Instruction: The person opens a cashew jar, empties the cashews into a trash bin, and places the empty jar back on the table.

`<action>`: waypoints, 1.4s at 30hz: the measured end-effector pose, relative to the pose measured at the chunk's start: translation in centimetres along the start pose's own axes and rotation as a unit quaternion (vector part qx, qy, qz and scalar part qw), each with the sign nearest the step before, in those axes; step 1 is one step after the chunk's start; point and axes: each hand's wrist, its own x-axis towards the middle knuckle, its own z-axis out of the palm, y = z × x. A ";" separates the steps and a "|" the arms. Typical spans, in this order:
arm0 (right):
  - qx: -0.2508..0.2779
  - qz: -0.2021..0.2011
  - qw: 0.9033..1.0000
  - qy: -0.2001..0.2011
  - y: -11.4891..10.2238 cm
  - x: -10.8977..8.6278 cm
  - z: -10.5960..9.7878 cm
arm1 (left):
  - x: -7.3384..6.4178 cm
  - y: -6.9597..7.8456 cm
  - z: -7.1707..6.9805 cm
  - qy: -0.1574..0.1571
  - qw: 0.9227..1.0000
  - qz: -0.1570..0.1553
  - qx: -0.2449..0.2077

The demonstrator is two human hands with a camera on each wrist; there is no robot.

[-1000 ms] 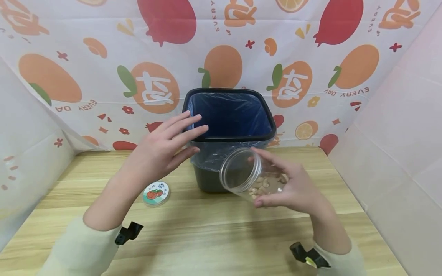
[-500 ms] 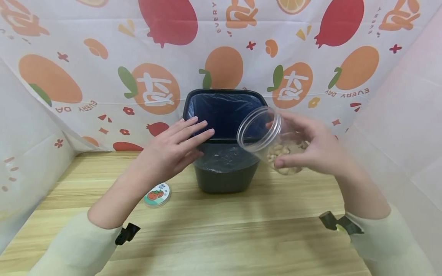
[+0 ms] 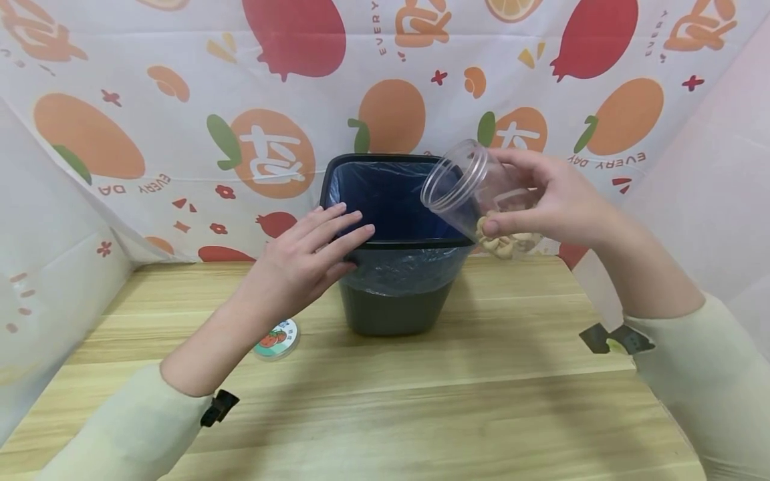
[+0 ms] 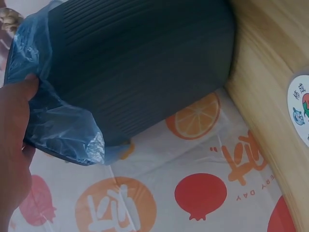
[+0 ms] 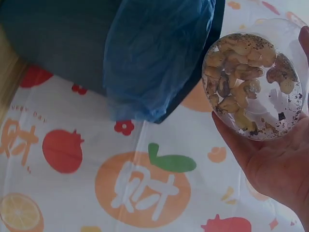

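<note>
My right hand grips a clear plastic jar, tilted with its uncapped mouth facing left over the right rim of a dark trash bin. Cashew nuts lie low in the jar near its base; the right wrist view shows cashews and dark crumbs through the bottom. A clear bag lines the bin and folds over its rim. My left hand holds the bin's front left rim, fingers over the edge, thumb against the bag outside in the left wrist view.
A round lid with a fruit picture lies on the wooden table, left of the bin and partly behind my left forearm. Behind the bin hangs a fruit-print cloth; pale cloth stands along the right side.
My right hand has raised the jar and carried it right, up to the bin's rim, with the cashews still inside. My left hand has come down onto the rim and stayed there.
</note>
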 end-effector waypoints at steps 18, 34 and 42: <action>-0.145 0.061 0.985 -0.066 -1.5 3.5 -2.4 | -0.2 0.0 -0.2 0.011 0.999 0.018 0.034; -0.260 0.026 0.960 -0.100 -1.9 5.7 -1.6 | 0.1 0.1 0.2 0.019 0.997 0.049 0.060; -0.299 0.029 0.946 -0.123 -2.6 6.7 -1.8 | 0.1 0.2 0.3 0.014 0.998 0.034 0.043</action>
